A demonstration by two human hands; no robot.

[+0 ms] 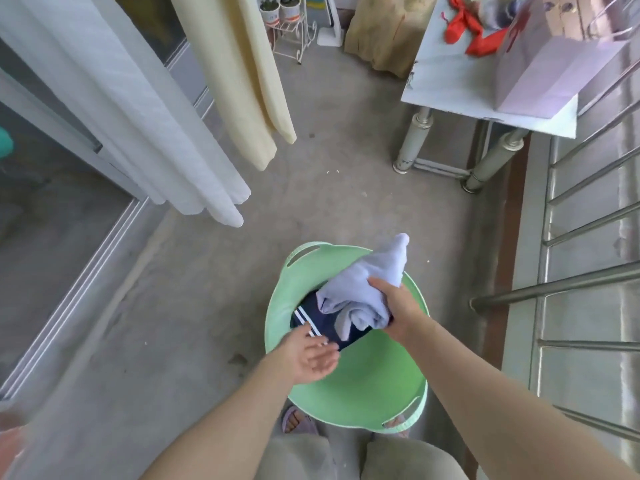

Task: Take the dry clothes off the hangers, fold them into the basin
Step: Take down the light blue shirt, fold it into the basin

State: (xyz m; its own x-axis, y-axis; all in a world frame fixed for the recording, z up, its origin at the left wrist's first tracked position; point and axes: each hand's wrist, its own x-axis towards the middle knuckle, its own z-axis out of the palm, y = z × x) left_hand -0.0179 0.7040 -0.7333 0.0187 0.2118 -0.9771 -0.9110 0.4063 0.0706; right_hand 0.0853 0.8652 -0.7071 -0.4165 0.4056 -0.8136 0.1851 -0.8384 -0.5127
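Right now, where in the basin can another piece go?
Bare: near half of the basin, between the navy garment and near rim. Crowded: far half, where the right hand grips the light blue garment; left hand hovers beside.

Smooth plastic basin (pixel 349 393); soft cloth garment (pixel 360 289) (pale); rough concrete floor (pixel 207 306).

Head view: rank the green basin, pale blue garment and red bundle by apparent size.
Largest first:
green basin
pale blue garment
red bundle, though it lies farther from the camera, so real size is unsure.
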